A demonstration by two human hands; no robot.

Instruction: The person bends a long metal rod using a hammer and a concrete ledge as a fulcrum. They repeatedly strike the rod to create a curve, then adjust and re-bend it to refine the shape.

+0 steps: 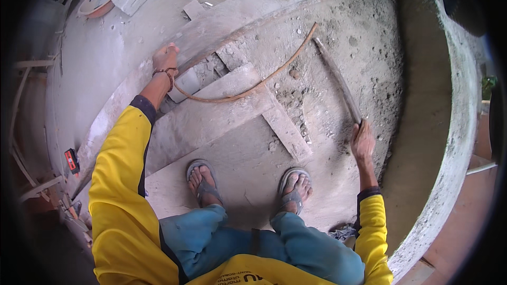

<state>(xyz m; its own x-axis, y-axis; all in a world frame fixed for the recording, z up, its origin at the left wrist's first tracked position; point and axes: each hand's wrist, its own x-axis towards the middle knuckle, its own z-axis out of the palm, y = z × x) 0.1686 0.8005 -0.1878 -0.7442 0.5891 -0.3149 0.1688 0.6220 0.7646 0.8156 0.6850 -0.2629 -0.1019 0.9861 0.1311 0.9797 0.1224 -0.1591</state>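
Note:
My left hand (166, 58), with a beaded bracelet at its wrist, is at the long pale board (227, 26), its fingers curled at the upper edge. Below that wrist lies a pale rounded piece (187, 82). A thin brown rod (248, 92) curves from there over a wide plank (206, 113) toward the far right. In my right hand (363, 140) is the near end of a wooden stick (338, 79), which slants away with its far tip close to the rod's end. The fingers are wrapped round the stick.
A short wooden piece (286, 131) joins the wide plank near my sandalled feet (293, 187). Loose rubble (296, 95) covers the ground beyond. At right rises a curved concrete wall (449, 126). A red and black device (72, 162) is at left; a basin (97, 8) stands far left.

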